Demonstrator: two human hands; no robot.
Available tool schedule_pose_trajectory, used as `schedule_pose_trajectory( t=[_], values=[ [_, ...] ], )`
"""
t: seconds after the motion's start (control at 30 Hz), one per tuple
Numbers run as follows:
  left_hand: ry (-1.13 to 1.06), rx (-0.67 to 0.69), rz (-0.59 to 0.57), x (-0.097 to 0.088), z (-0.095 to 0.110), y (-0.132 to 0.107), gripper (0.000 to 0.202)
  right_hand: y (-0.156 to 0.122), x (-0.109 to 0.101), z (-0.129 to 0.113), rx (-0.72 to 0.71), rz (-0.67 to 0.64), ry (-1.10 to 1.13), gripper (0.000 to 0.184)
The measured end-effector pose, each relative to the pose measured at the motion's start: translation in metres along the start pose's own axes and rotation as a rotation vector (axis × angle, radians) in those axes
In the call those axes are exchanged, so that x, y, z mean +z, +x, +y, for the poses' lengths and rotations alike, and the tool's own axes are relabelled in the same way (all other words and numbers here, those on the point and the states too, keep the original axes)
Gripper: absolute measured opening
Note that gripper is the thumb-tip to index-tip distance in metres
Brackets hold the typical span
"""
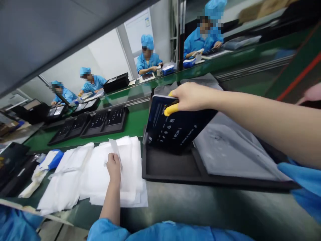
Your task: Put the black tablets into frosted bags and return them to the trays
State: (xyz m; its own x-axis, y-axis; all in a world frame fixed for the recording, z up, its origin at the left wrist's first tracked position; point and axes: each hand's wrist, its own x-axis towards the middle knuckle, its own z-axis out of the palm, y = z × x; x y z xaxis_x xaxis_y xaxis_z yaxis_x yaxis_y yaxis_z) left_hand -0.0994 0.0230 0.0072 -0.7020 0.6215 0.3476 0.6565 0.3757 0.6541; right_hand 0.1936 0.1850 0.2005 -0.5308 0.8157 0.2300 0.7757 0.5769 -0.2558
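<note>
My right hand (189, 96), with yellow finger cots, grips the upper edge of a tablet (163, 125) with a dark, printed face. The tablet stands tilted over the left compartment of a black foam tray (173, 177). In the tray's right compartment lies a translucent plastic sleeve (233, 150); what is under it is hard to make out. My left hand (114, 165) is closed on the raised edge of a thin white sleeve (115, 149). That sleeve belongs to a stack of white sleeves (132, 164) just left of the tray.
Another pile of white sleeves (67, 174) lies farther left, near a blue-and-white packet (54, 160). Black trays with dark tablets (105, 120) rest on the green conveyor (137, 115). Several co-workers in blue sit across it. A grey shelf (50, 30) hangs overhead.
</note>
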Motion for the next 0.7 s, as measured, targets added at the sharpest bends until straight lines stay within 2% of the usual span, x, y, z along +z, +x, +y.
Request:
schedule_pose_trajectory(
  t=[0.07, 0.13, 0.23, 0.3, 0.4, 0.47, 0.53, 0.6, 0.7],
  values=[
    [0.001, 0.062, -0.047, -0.004, 0.027, -0.01, 0.012, -0.036, -0.002, 0.019, 0.17, 0.198, 0.214, 0.042],
    [0.03, 0.153, -0.153, 0.006, 0.058, -0.026, 0.014, -0.07, 0.005, 0.039, 0.317, 0.445, 0.499, 0.043],
    [0.136, 0.309, -0.457, 0.045, 0.099, -0.055, 0.017, -0.113, 0.023, 0.057, 0.399, 0.806, 0.911, 0.047],
    [0.283, 0.398, -0.631, 0.071, 0.115, -0.072, 0.014, -0.136, 0.034, 0.061, 0.427, 0.959, 1.073, 0.049],
    [0.464, 0.491, -0.729, 0.093, 0.118, -0.083, 0.021, -0.163, 0.044, 0.062, 0.522, 1.027, 1.18, 0.05],
    [0.499, 0.547, -0.747, 0.095, 0.114, -0.08, 0.031, -0.175, 0.049, 0.064, 0.581, 1.0, 1.211, 0.051],
    [0.456, 0.585, -0.716, 0.095, 0.11, -0.072, 0.037, -0.182, 0.056, 0.066, 0.595, 0.965, 1.225, 0.05],
    [0.329, 0.545, -0.672, 0.096, 0.109, -0.065, 0.034, -0.187, 0.064, 0.069, 0.572, 0.939, 1.212, 0.047],
    [0.129, 0.399, -0.634, 0.098, 0.111, -0.059, 0.015, -0.19, 0.076, 0.068, 0.57, 0.919, 1.152, 0.044]
  ],
)
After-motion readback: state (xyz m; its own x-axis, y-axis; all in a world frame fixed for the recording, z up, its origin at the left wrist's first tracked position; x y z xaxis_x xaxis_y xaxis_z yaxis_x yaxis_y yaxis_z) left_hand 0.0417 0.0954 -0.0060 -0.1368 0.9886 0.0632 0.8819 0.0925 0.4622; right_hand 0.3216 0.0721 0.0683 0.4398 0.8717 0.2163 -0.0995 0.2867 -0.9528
